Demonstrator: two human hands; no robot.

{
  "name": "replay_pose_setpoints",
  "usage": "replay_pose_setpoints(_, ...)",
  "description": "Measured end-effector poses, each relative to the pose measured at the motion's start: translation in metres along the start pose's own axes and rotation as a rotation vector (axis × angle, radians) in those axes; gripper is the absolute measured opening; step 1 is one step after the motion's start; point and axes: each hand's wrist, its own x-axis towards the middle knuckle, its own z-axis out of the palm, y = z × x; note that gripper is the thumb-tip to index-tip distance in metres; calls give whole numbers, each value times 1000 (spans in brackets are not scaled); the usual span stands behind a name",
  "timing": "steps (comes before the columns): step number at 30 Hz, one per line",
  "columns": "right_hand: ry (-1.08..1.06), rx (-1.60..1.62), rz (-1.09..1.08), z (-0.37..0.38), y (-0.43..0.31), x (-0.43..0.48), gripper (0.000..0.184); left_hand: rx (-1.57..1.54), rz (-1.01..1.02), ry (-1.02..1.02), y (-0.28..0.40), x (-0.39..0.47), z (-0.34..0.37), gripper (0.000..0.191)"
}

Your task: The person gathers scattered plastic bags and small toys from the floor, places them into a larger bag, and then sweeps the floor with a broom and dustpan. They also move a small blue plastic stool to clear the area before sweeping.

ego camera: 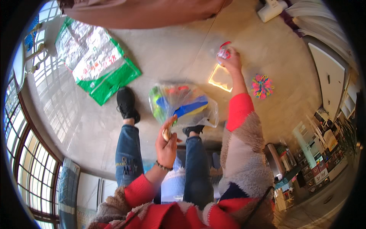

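My right hand (232, 60) reaches far forward and grips a small clear-and-red object (224, 53) just above the floor; a red strip sticks up from it. Below that hand is a bright yellow-edged square (220, 77), partly behind my wrist. To its right lies a pink, blue and yellow spiky ball (262, 86). My left hand (166, 147), with a beaded bracelet, has its fingers curled around a small pale object (165, 135). Its fingertips reach the near side of a clear plastic bag (212, 114) holding green, red, blue and yellow items.
A large green-and-white printed plastic sack (95, 61) lies flat at the left. My black shoes (125, 101) stand beside and behind the bag. Brown fabric (143, 14) hangs across the far edge. A white device (271, 11) stands far right, and shelves (317, 169) line the right side.
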Motion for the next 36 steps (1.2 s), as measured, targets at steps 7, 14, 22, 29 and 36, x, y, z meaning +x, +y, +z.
replay_pose_setpoints(7,-519,1295,-90,-58,6,-145,65,-91,26,55,4,2,-2,48)
replay_pose_setpoints(14,-984,1062,26,-18,-26,-244,74,-77,41,-53,3,-3,-7,52)
replay_pose_setpoints(22,-354,205,-452,95,-60,-265,47,142,-4,-238,-9,-13,-13,49)
replay_pose_setpoints(29,376,-258,-374,-12,-8,-250,46,189,167,-122,-12,-13,-20,39)
replay_pose_setpoints(36,-178,893,341,-23,24,-249,20,117,156,-154,-10,-14,-23,27)
